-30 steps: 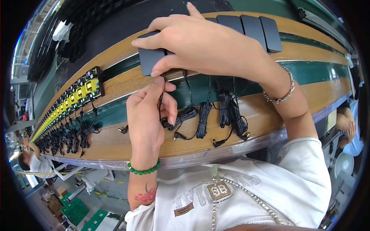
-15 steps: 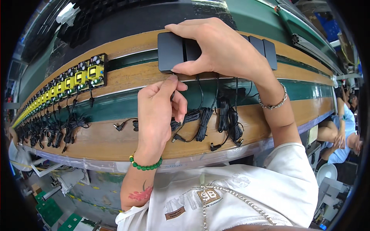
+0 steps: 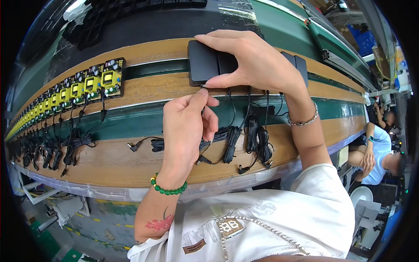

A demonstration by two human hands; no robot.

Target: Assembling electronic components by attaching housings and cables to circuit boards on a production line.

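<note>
My right hand (image 3: 266,63) spans a black power adapter case (image 3: 202,63) at the left end of a short row of such cases. Its thumb presses the near edge while the fingers hook over the far edge. Close below, my left hand (image 3: 183,126) is closed, thumb and forefinger pinching the adapter's cable where it leaves the case. Part of the row is hidden beneath my right hand, but two more black cases (image 3: 301,70) show past it. Black cables run from the row down to tied cable bundles (image 3: 232,144) with barrel plugs (image 3: 243,168).
To the left, a long line of opened adapters with yellow-transformer circuit boards (image 3: 109,79) stands on the wooden rail (image 3: 157,83), cables hanging nearer me. A green strip (image 3: 144,120) runs between the wooden boards. Black trays (image 3: 94,26) lie at far left; another person (image 3: 377,148) sits at right.
The view has shifted a little. Both hands keep their hold, and the end case appears slightly farther right, with a narrower gap to its neighbour.
</note>
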